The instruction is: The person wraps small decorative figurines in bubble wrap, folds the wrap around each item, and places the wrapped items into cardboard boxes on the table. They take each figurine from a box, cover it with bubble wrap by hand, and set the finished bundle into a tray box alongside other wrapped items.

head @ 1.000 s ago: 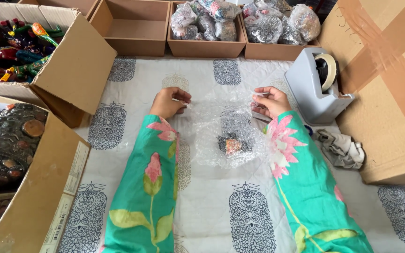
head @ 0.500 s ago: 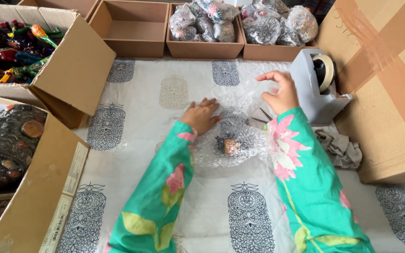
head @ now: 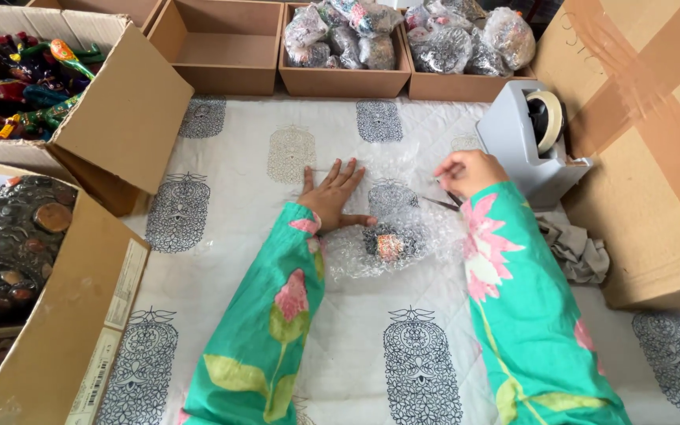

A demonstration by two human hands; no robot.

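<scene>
Sheet of clear bubble wrap [head: 391,216] lies on the printed cloth [head: 222,267] covering the desk, near the middle. A small dark object [head: 388,245] with an orange-and-red patch sits bundled in the wrap's near part; what it is cannot be told through the plastic.

Left hand [head: 332,198] lies flat, palm down, on the wrap's left edge, fingers [head: 340,175] spread, thumb pointing toward the bundle. It presses, holds nothing.

Right hand [head: 470,171] sits at the wrap's right edge, fingers curled together, pinching something thin at the tips; likely a strip of tape, but too small to tell. Just under this hand lies a slim dark tool [head: 442,202], possibly scissors.

Both sleeves are green with pink flowers.

Just right of the right hand: grey tape dispenser [head: 513,145] with a roll on it. Beyond it, a large taped cardboard box [head: 647,149]. Crumpled grey rag [head: 580,250] lies at the box's foot.

Far edge of desk: 3 shallow brown trays; 1 bare [head: 218,47], 2 with wrapped bundles [head: 403,35].

Left: open carton of painted figures [head: 17,71]; nearer carton with a dark ornamented piece [head: 1,236].
</scene>
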